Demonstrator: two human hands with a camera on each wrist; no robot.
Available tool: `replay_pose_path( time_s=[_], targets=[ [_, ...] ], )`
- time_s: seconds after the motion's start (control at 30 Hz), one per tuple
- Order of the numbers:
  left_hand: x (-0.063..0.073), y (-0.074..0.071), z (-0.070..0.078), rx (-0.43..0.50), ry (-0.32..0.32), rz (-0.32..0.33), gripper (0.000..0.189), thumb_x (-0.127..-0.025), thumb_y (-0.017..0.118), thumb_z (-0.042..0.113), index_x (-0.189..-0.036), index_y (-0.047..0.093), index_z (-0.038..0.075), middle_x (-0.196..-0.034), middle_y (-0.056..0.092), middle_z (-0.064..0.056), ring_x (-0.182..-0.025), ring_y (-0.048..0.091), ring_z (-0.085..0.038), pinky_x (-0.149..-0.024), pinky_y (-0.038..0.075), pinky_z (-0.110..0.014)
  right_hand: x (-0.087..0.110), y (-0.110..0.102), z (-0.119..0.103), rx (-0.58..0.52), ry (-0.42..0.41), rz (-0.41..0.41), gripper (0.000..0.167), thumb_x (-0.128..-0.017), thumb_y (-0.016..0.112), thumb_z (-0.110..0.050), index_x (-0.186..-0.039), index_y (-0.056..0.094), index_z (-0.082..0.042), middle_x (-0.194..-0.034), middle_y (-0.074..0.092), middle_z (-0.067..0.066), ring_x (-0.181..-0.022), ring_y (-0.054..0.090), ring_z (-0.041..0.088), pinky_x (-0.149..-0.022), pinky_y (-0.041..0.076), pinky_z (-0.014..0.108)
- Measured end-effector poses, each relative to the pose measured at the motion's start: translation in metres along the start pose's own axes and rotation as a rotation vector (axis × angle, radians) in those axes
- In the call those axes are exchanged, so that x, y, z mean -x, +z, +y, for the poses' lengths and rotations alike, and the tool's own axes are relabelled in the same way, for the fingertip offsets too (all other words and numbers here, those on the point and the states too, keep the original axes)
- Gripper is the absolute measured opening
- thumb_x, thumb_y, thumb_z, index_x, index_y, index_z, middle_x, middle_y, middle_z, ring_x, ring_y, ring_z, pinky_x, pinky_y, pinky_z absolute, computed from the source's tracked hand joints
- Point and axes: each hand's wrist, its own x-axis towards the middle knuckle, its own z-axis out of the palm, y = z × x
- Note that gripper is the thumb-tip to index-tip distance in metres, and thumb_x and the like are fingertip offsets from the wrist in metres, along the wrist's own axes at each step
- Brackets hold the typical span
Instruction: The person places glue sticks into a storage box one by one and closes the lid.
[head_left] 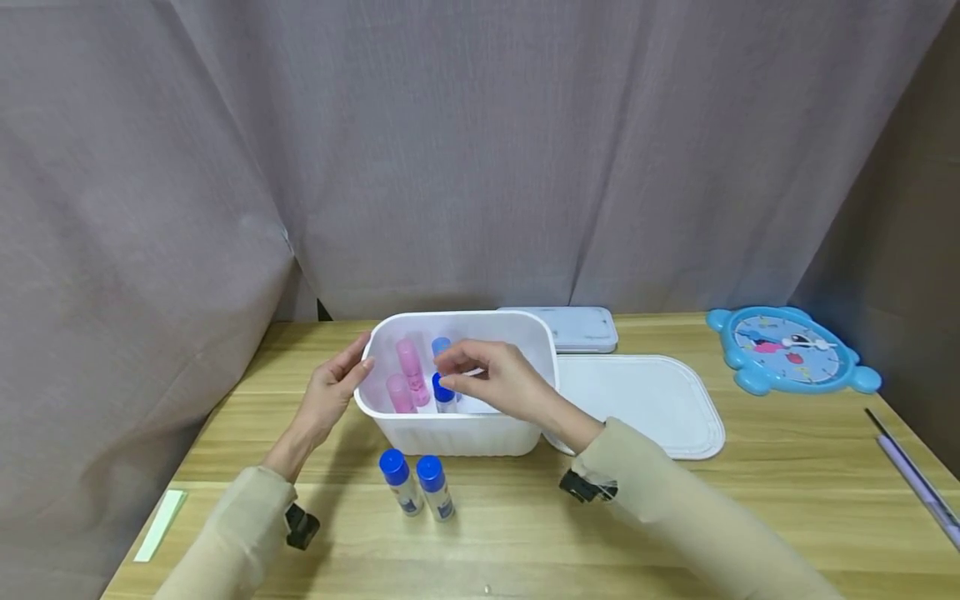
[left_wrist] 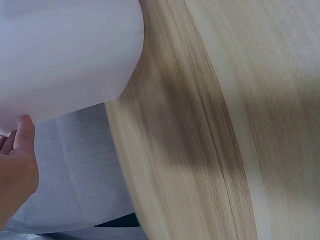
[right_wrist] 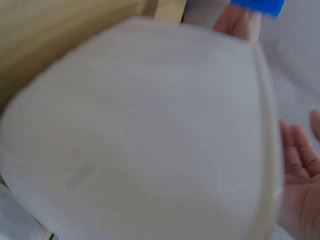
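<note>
A white plastic bin (head_left: 457, 437) with rounded corners sits lidless on a wood-grain counter (head_left: 525, 533). Inside it, towards its left end, are a rear pink tube (head_left: 409, 362), a front pink tube (head_left: 400, 390), a light blue-capped tube (head_left: 441, 342) and a blue-capped glue stick (head_left: 444, 390). The bin's front wall hides the glue stick's base. Two more glue sticks, a left one (head_left: 403, 483) and a right one (head_left: 437, 490), stand close together in front of the bin, with bright blue caps and pale labelled bodies. Right of the bin lies a white lid (head_left: 637, 404); behind its right corner, a pale flat case (head_left: 581, 325); farther right, a blue toy clock (head_left: 791, 350). The left hand (head_left: 326, 392) rests against the bin's left end, fingers mostly straight. The right hand (head_left: 498, 379) reaches over the bin's front rim, partly covering the light blue-capped tube; its fingers bend loosely, thumb and forefinger parted beside the inner blue cap, apparently gripping nothing.
</note>
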Motion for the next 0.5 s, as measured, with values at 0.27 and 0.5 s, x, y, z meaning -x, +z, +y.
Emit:
replay_pose_path(
  time_s=[0.27, 0.5],
  targets=[
    [0.002, -0.001, 0.003, -0.014, 0.012, -0.006, 0.052, -0.098, 0.05, 0.017, -0.145, 0.033, 0.003, -0.148, 0.035, -0.017, -0.131, 0.04, -0.027, -0.093, 0.044, -0.012, 0.036, 0.024, -0.017, -0.103, -0.079, -0.216, 0.029, -0.082, 0.072, -0.01, -0.107, 0.064, 0.0, -0.102, 0.069, 0.013, -0.095, 0.066, 0.016, -0.079, 0.055, 0.021],
    [0.004, 0.0, 0.002, -0.037, 0.026, -0.012, 0.052, -0.098, 0.05, 0.018, -0.145, 0.033, 0.003, -0.149, 0.034, -0.015, -0.132, 0.039, -0.026, -0.091, 0.043, -0.01, 0.043, 0.035, -0.008, 0.048, -0.133, -0.323, 0.032, -0.084, 0.07, -0.008, -0.113, 0.062, 0.001, -0.109, 0.068, 0.012, -0.099, 0.066, 0.015, -0.082, 0.051, 0.014]
  ],
)
